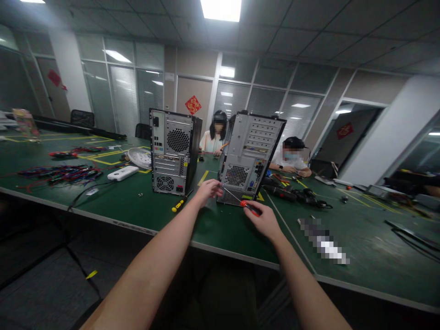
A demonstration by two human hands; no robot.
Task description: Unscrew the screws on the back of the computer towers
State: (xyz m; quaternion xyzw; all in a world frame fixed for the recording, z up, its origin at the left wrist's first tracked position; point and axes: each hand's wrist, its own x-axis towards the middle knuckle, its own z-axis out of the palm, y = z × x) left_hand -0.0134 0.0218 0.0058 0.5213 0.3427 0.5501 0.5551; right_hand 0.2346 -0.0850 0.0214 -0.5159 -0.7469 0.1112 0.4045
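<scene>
Cable bundle point(62, 175), many-coloured: loose on the green table point(206, 231), well left of the main tower point(237, 176); likely kept there to spare your working space.

White oblong device point(123, 173): nearer the main tower, same side.

Second tower point(170, 158): upright, left of the main tower and apart from it; its rear panel likewise faces you, perhaps so that both backs are within reach.

Yellow-handled screwdriver point(179, 204): lies to the main tower's left, seemingly laid down within reach.

Your left hand point(208, 191): at the main tower's lower left edge, fingers bent by the screwdriver tip. You probably guide the tip or steady the case; whether the fingertips pinch anything, one cannot tell.

Main tower: stands on the table before you, rear panel towards you, which exposes its vents and ports.

Red-and-black screwdriver point(252, 209): in front of the main tower's lower rear, shaft slanting up towards your left fingers.

Your right hand point(264, 221): in front of the main tower's lower right corner, fingers closed around that handle, apparently for control of the shaft's angle.

Black cables point(311, 198): heaped right of the main tower.
</scene>
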